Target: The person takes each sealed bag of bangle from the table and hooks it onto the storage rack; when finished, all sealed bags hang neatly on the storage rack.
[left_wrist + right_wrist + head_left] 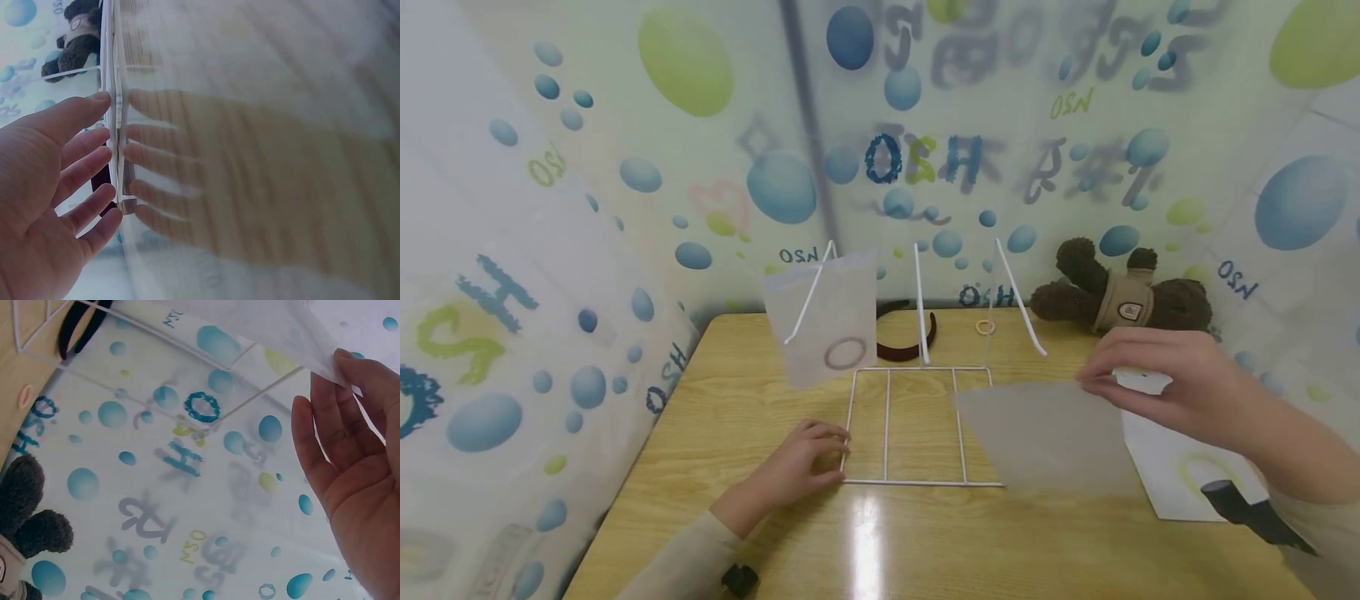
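A white wire rack [887,425] stands on the wooden table, three prongs rising from it and slanting towards me. My left hand [801,467] rests at its left side, fingers spread and lightly bent against the frame; in the left wrist view the fingertips [112,190] are right at the white wire. Over the left prong hangs a frosted plastic bag [805,325] with a ring-shaped bracelet [846,353] inside. My right hand [1187,387] pinches another frosted plastic bag [1052,437] by its edge, between thumb and fingers, above the rack's right side.
Under my right forearm a white bag [1172,492] with a pale yellow-green ring lies on the table [722,383]. Behind the rack are a dark headband [898,353] and a small yellowish ring [985,327]. A brown plush toy [1123,292] lies at the back right, against the patterned curtain.
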A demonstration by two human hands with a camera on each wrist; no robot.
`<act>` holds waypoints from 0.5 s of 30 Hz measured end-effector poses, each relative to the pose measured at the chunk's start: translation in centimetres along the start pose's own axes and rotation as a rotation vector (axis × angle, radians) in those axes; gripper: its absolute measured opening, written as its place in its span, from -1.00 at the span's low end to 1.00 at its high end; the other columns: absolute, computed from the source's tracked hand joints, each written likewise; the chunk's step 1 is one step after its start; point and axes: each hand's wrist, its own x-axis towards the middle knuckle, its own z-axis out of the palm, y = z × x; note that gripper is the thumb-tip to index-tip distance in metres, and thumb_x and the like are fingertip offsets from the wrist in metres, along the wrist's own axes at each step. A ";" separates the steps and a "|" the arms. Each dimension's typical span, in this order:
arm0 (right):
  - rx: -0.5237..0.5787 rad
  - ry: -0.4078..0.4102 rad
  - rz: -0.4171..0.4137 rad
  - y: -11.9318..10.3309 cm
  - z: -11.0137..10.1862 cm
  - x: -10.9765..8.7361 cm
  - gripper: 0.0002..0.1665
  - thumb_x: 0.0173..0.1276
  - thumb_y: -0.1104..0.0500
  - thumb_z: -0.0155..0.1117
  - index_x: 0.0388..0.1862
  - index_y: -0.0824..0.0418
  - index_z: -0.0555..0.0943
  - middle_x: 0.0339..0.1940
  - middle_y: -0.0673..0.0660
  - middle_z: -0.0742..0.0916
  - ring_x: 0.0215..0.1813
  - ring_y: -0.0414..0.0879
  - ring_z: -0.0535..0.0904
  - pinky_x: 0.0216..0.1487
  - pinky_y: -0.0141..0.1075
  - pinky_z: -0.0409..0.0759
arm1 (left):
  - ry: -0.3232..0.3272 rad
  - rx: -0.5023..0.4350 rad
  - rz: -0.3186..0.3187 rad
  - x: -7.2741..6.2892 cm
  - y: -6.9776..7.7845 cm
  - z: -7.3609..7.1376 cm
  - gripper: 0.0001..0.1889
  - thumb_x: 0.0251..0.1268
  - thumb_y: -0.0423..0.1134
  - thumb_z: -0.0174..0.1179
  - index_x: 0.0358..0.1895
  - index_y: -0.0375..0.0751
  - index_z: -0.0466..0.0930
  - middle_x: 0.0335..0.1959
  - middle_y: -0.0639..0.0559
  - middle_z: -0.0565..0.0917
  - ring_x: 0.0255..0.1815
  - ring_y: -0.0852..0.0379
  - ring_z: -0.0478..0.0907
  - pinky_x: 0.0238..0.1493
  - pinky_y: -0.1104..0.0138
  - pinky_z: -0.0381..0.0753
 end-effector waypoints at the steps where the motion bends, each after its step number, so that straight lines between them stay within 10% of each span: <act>1: 0.005 0.010 -0.008 -0.1 0.0 0.4 -0.68 0.54 -0.04 0.24 -0.27 0.13 0.76 -0.32 -0.04 0.77 -0.22 -0.41 0.60 -0.23 -0.59 0.54 | 0.002 -0.001 0.000 0.0 0.0 0.0 -0.62 0.12 -0.11 0.52 0.02 -0.09 0.75 0.24 -0.02 0.68 0.26 -0.07 0.50 0.33 -0.07 0.50; 15: 0.053 -0.023 -0.027 -0.7 0.0 4.1 -0.73 0.52 -0.03 0.26 -0.19 0.12 0.76 -0.27 -0.05 0.77 -0.23 -0.45 0.57 -0.33 -0.59 0.49 | 0.005 -0.017 -0.013 0.0 -0.1 0.2 -0.62 0.12 -0.11 0.52 0.02 -0.09 0.76 0.25 0.01 0.68 0.25 -0.03 0.50 0.33 -0.05 0.50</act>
